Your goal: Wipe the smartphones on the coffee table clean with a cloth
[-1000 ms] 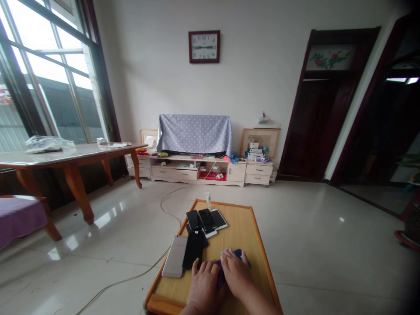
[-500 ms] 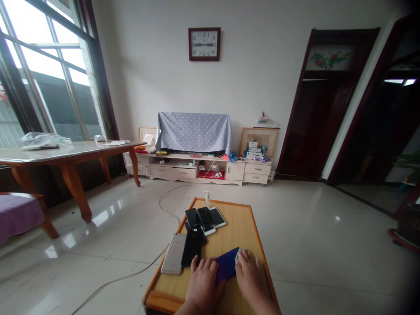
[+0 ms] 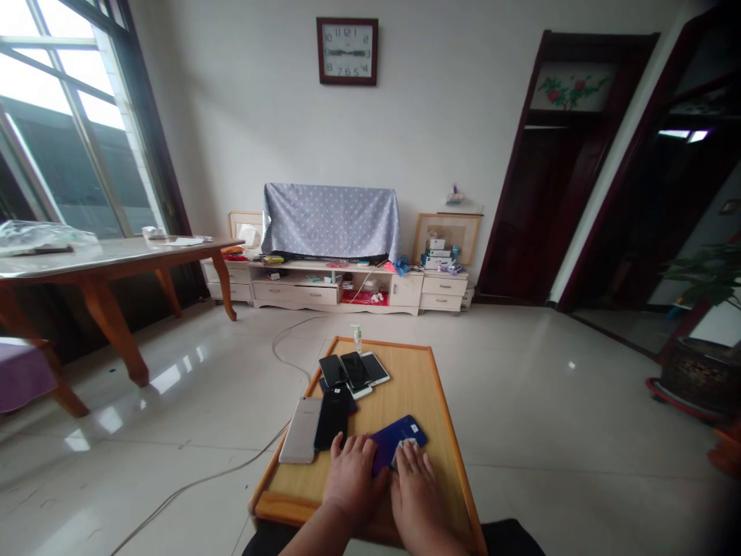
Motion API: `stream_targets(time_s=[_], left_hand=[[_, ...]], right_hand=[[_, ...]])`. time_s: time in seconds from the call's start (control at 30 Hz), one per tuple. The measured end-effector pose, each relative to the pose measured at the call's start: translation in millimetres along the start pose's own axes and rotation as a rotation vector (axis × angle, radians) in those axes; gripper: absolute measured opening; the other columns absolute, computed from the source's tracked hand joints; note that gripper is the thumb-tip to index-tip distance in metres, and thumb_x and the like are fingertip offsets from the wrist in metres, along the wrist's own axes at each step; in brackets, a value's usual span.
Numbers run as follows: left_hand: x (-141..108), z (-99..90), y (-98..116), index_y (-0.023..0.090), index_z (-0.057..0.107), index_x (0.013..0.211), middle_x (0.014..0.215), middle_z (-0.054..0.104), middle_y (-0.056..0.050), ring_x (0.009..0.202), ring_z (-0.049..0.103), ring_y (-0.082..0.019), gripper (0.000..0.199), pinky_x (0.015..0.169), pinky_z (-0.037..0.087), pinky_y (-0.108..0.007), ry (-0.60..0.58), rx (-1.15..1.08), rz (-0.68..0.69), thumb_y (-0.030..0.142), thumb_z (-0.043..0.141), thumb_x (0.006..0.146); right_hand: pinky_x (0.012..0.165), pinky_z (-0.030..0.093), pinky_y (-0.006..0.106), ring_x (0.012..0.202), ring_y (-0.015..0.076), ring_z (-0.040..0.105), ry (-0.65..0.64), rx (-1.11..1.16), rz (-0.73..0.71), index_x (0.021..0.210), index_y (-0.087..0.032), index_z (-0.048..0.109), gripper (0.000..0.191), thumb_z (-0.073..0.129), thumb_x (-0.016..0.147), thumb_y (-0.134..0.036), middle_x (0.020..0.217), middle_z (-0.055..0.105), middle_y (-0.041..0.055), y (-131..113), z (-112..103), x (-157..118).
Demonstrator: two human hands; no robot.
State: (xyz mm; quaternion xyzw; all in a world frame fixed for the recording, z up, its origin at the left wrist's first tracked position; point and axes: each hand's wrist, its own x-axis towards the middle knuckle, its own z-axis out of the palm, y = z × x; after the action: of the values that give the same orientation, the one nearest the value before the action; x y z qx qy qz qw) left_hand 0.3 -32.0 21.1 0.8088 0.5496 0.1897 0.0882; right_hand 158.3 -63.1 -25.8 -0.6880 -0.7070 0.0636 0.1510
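A blue-purple phone [image 3: 401, 432] lies at a slant on the small wooden table [image 3: 405, 386]. My left hand [image 3: 354, 477] grips its lower left end, fingers bent over the edge. Under the fingertips of my right hand [image 3: 414, 480] is a small whitish cloth [image 3: 404, 445], pressed on the phone's back near its lower edge. To the left lie a silver phone [image 3: 300, 432] and a black phone [image 3: 333, 417]. Behind them several more phones [image 3: 354, 371] overlap in a loose pile.
A pump bottle [image 3: 357, 336] stands at the table's far edge. A cable [image 3: 202, 480] runs over the floor on the left. Farther off are a larger table [image 3: 116, 256], a low cabinet [image 3: 405, 289] and a potted plant [image 3: 703, 371].
My right hand and the cloth have moved from the phone's far right end toward its lower middle, uncovering that end. The camera view has shifted slightly.
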Motion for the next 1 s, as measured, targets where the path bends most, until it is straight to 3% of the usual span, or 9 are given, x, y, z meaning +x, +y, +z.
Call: stream_targets(time_s=[0.17,0.4,0.57,0.67,0.87,1.0], left_hand=[[0,1.5,2,0.028,0.062,0.106,0.12,0.067,-0.003,0.117,0.056,-0.025,0.026,0.117,0.019,-0.051,0.046,0.018,0.007,0.044,0.044,0.097],[1,5.4,2,0.028,0.062,0.106,0.124,0.066,-0.003,0.116,0.056,-0.026,0.022,0.116,0.022,-0.052,0.06,0.044,0.027,0.042,0.056,0.091],[3,6.9,0,0.029,0.063,0.106,0.121,0.066,-0.003,0.115,0.057,-0.027,0.021,0.116,0.022,-0.053,0.064,0.055,0.036,0.041,0.057,0.09],[4,8.1,1,0.029,0.062,0.107,0.122,0.066,-0.003,0.115,0.057,-0.027,0.022,0.115,0.024,-0.054,0.076,0.063,0.045,0.04,0.059,0.088],[7,12.5,3,0.029,0.061,0.108,0.124,0.066,-0.004,0.116,0.057,-0.028,0.022,0.115,0.022,-0.056,0.076,0.076,0.053,0.04,0.059,0.089],[11,14.0,6,0.029,0.061,0.108,0.124,0.066,-0.003,0.116,0.057,-0.027,0.022,0.116,0.023,-0.055,0.072,0.082,0.054,0.04,0.06,0.089]], right_hand=[[0.124,0.02,0.038,0.147,0.0256,0.035,-0.01,0.124,-0.064,0.146,-0.013,0.052,0.054,0.036,0.095,-0.019,0.154,0.045,0.0077,-10,7,-2],[0.112,0.042,0.038,0.131,0.024,0.057,0.141,0.266,-0.156,0.128,-0.017,0.069,0.045,0.037,0.095,-0.014,0.134,0.066,0.0105,-3,-4,2],[0.097,0.05,0.026,0.11,0.0162,0.068,0.19,0.292,-0.091,0.118,-0.023,0.07,0.039,0.041,0.094,-0.013,0.121,0.073,0.0043,7,-13,13],[0.088,0.052,0.025,0.1,0.0159,0.069,0.215,0.27,-0.027,0.118,-0.024,0.067,0.033,0.043,0.096,-0.017,0.113,0.074,0.0038,18,-20,25],[0.081,0.048,0.031,0.094,0.0219,0.065,0.215,0.144,0.056,0.098,-0.022,0.068,0.02,0.048,0.094,-0.018,0.102,0.068,0.0079,45,-39,48],[0.08,0.047,0.03,0.09,0.0195,0.063,0.15,0.106,-0.035,0.103,-0.023,0.069,0.027,0.044,0.096,-0.016,0.106,0.065,0.0079,36,-38,40]])
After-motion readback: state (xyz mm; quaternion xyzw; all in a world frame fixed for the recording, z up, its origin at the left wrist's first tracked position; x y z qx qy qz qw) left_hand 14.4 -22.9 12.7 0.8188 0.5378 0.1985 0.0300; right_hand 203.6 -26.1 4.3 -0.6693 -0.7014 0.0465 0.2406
